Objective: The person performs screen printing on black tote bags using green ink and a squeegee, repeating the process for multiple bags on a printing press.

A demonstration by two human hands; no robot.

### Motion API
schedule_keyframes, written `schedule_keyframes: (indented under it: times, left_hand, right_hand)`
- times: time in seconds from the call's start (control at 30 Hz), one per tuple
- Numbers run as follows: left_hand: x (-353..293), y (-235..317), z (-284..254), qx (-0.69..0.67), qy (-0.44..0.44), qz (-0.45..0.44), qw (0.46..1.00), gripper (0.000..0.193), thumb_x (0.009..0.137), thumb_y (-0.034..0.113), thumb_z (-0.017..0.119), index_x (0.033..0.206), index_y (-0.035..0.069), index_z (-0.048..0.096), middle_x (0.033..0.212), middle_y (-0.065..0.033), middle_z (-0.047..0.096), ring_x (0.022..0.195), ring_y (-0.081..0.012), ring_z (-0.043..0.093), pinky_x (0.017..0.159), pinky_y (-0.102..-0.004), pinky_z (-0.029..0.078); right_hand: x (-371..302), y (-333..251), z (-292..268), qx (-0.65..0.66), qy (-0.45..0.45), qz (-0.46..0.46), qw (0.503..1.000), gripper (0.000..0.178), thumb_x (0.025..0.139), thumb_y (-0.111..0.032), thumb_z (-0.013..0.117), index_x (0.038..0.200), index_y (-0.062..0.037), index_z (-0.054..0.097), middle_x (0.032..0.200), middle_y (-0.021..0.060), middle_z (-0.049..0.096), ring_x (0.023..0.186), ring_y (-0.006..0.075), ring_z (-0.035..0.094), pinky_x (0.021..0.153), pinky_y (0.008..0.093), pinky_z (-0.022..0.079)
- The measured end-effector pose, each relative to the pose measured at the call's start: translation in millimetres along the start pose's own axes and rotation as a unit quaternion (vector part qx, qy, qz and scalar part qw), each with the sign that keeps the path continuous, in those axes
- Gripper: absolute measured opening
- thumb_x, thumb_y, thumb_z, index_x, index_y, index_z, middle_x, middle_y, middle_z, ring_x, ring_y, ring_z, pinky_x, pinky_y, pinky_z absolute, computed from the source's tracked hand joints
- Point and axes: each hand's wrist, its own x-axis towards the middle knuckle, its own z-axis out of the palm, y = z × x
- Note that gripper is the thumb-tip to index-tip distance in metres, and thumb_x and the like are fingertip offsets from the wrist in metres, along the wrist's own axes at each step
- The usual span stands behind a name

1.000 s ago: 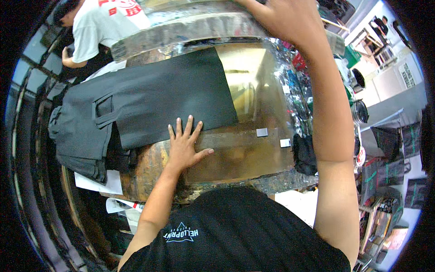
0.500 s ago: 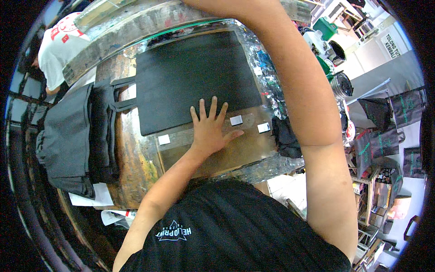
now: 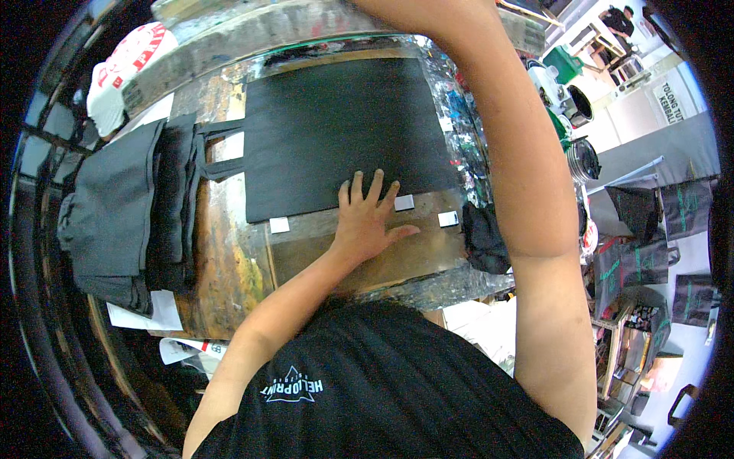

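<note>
A black fabric bag (image 3: 336, 130) lies flat on the brown work board (image 3: 306, 264), its two straps (image 3: 223, 168) pointing left. My left hand (image 3: 371, 218) rests palm down over its near edge, fingers spread, fingertips on the cloth and thumb stretched right over the board. Small white tabs sit along that near edge: one at the left (image 3: 280, 225), one beside my fingers (image 3: 404, 202) and one farther right (image 3: 448, 219). My right forearm (image 3: 451, 30) reaches far forward past the top of the picture, so the right hand is out of sight.
A stack of black bags (image 3: 115, 206) stands at the left. Beyond the bag runs a long grey frame (image 3: 252, 57) with a green lower edge. A dark cloth bundle (image 3: 485, 239) lies at the right, near paint containers (image 3: 582, 158). Another person's white shirt (image 3: 126, 73) shows far left.
The black bag has slid slightly toward me, its near edge now against the white tabs. My left hand has come a little nearer with it. The whole view has shifted slightly.
</note>
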Motion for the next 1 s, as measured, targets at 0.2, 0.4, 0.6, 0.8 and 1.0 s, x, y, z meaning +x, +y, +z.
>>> schedule_keyframes:
  times: [0.2, 0.4, 0.6, 0.8, 1.0]
  left_hand:
    - [-6.4, -8.8, 0.8, -0.045, 0.038, 0.024, 0.998, 0.095, 0.089, 0.083, 0.052, 0.143, 0.006, 0.062, 0.152, -0.0218, 0.054, 0.142, -0.0455, 0.044, 0.121, -0.0652, 0.024]
    - [-4.0, -80.2, -123.5, -0.349, 0.265, -0.201, 0.876, 0.084, 0.086, 0.026, 0.088, 0.154, 0.003, 0.044, 0.112, -0.0086, 0.072, 0.098, -0.0178, 0.067, 0.086, -0.0312, 0.055]
    - [-35.8, -117.4, -220.2, -0.529, 0.261, -0.228, 0.774, 0.097, 0.077, 0.020, 0.097, 0.153, -0.003, 0.042, 0.120, -0.0122, 0.073, 0.112, -0.0212, 0.068, 0.096, -0.0341, 0.055]
    - [-113.5, -113.4, -111.7, -0.432, 0.236, -0.270, 0.827, 0.101, 0.067, 0.037, 0.101, 0.147, -0.002, 0.054, 0.116, -0.0119, 0.075, 0.106, -0.0203, 0.068, 0.102, -0.0376, 0.050]
    - [-139.6, -124.5, -66.4, -0.126, 0.230, -0.248, 0.933, 0.118, 0.063, 0.057, 0.096, 0.153, -0.003, 0.048, 0.112, -0.0148, 0.074, 0.104, -0.0308, 0.060, 0.100, -0.0425, 0.037]
  right_hand:
    - [-0.8, 3.2, 1.7, 0.006, 0.034, -0.010, 0.999, 0.068, 0.104, -0.069, 0.044, 0.104, -0.0065, 0.070, 0.094, 0.0120, 0.070, 0.089, 0.0232, 0.061, 0.087, 0.0442, 0.046]
    - [-24.1, 7.4, 22.1, -0.057, 0.194, -0.064, 0.977, 0.062, 0.095, -0.066, 0.061, 0.108, -0.0071, 0.073, 0.099, 0.0195, 0.072, 0.097, 0.0380, 0.069, 0.090, 0.0516, 0.044]
    - [-116.3, -27.8, 28.6, -0.045, 0.087, -0.033, 0.995, 0.048, 0.093, -0.052, 0.068, 0.116, -0.0098, 0.067, 0.104, 0.0131, 0.065, 0.107, 0.0324, 0.061, 0.094, 0.0511, 0.039]
    - [-185.5, -29.8, 91.1, -0.028, -0.120, -0.039, 0.992, 0.062, 0.073, -0.022, 0.087, 0.127, -0.0131, 0.059, 0.109, 0.0102, 0.060, 0.110, 0.0312, 0.057, 0.095, 0.0492, 0.039]
    - [-204.4, -23.2, 120.9, 0.006, -0.146, 0.013, 0.989, 0.065, 0.071, -0.022, 0.088, 0.127, -0.0142, 0.057, 0.106, 0.0104, 0.059, 0.109, 0.0323, 0.058, 0.090, 0.0490, 0.038]
